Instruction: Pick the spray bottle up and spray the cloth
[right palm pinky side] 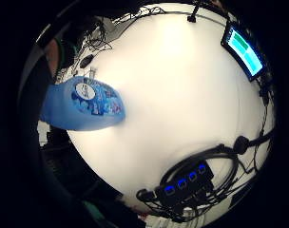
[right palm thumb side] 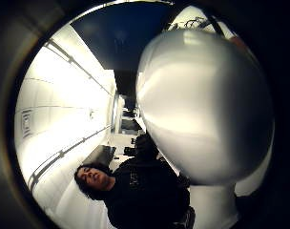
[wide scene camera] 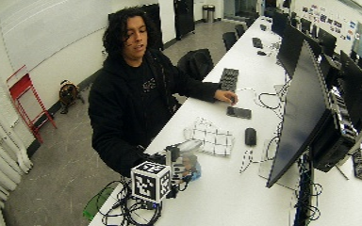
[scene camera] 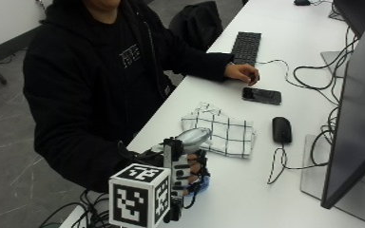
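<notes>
Outside view shows your grip (scene camera: pixel 186 171) curled round the spray bottle (scene camera: pixel 194 137); aim its nozzle squarely at the cloth (scene camera: pixel 224 129) before squeezing.

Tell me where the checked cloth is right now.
In the outside view the checked cloth lies on the white table, between the gloved right hand holding the spray bottle and the black mouse.

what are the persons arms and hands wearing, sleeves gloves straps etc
Both arms are in long black hoodie sleeves. The right hand wears a black glove with white plastic parts strapped on. The left hand is bare, its sleeve reaching the wrist.
</notes>
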